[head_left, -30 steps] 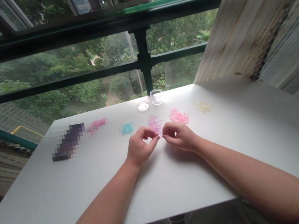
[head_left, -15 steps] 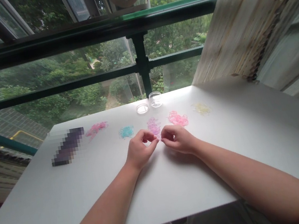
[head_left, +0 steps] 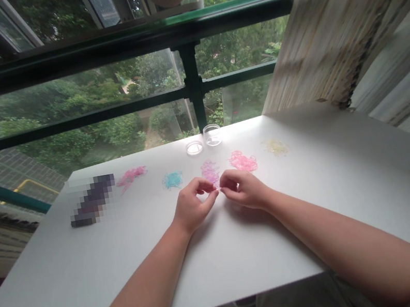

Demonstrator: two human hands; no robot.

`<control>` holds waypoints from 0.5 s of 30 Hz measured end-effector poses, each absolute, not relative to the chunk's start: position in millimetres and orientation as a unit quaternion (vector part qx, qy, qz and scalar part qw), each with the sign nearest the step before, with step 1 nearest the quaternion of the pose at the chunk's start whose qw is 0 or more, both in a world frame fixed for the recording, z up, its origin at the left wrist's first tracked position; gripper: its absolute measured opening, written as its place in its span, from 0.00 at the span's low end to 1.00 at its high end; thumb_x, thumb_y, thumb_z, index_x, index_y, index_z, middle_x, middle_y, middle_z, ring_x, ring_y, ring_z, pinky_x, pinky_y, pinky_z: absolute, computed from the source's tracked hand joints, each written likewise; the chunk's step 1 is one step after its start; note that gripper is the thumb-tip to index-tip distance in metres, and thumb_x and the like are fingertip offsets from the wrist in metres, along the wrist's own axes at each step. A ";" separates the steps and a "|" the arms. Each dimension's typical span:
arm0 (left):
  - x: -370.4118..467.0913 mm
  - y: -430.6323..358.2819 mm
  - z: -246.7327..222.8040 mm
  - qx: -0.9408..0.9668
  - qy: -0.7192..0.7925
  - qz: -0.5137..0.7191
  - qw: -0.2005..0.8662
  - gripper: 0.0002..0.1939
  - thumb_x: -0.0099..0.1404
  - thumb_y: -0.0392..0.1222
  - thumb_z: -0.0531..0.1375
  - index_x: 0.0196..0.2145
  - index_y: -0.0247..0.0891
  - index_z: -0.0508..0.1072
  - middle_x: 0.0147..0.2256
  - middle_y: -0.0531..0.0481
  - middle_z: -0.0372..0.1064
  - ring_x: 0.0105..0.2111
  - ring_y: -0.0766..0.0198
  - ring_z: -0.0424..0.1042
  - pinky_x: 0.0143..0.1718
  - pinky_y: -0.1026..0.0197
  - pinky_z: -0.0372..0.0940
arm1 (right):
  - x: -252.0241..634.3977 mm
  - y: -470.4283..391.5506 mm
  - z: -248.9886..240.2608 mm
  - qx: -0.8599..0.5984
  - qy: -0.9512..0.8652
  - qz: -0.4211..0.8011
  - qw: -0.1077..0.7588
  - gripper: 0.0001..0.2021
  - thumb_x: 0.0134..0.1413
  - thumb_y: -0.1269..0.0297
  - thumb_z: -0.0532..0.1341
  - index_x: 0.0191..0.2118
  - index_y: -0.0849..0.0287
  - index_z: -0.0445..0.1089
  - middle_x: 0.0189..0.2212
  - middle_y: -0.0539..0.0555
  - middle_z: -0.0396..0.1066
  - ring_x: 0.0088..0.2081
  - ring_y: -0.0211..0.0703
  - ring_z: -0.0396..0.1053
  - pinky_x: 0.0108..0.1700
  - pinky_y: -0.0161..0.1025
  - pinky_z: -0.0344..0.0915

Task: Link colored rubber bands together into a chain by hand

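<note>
My left hand (head_left: 196, 205) and my right hand (head_left: 244, 189) meet over the middle of the table, their fingertips almost touching. Both are closed in a pinch of thumb and forefinger. Between them is a tiny pale pink strand, which looks like a small rubber band (head_left: 219, 189); its shape is mostly hidden. Just beyond the fingertips lies a loose pile of purple rubber bands (head_left: 210, 171). Pink rubber bands (head_left: 243, 161) lie beyond my right hand, and blue ones (head_left: 173, 180) lie beyond my left.
On the white table (head_left: 130, 271) are another pile of pink bands (head_left: 132, 176) at left and yellow bands (head_left: 276, 147) at right. A clear round container (head_left: 212, 135) and its lid (head_left: 194, 148) stand near the window railing (head_left: 190, 67). A dark blurred-out object (head_left: 93, 201) lies far left.
The hands hold almost the same pinched pose, with the fingertips slightly shifted. The view has moved a little; the piles and the container have stayed in place.
</note>
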State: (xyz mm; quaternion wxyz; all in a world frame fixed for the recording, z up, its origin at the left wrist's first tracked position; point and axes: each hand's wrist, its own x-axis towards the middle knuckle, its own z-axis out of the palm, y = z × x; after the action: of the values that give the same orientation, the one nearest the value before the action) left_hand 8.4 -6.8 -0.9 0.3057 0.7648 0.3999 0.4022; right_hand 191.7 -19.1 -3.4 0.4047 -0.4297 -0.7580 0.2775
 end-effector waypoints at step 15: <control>2.3 0.2 -0.1 0.814 0.406 0.335 0.245 0.05 0.54 0.38 0.60 0.31 0.41 0.71 0.30 0.51 0.72 0.31 0.63 0.71 0.33 0.62 0.64 | 194.8 -15.0 -4.8 -0.456 -0.783 0.205 0.371 0.05 0.43 0.76 0.57 0.26 0.59 0.64 0.22 0.48 0.62 0.25 0.35 0.59 0.27 0.32 0.56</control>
State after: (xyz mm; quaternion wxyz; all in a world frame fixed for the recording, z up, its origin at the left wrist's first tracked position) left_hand 2.3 0.2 -0.1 0.2451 0.8144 0.4059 0.3345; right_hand 194.8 -15.0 -4.8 0.3707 -0.4562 -0.7826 0.2048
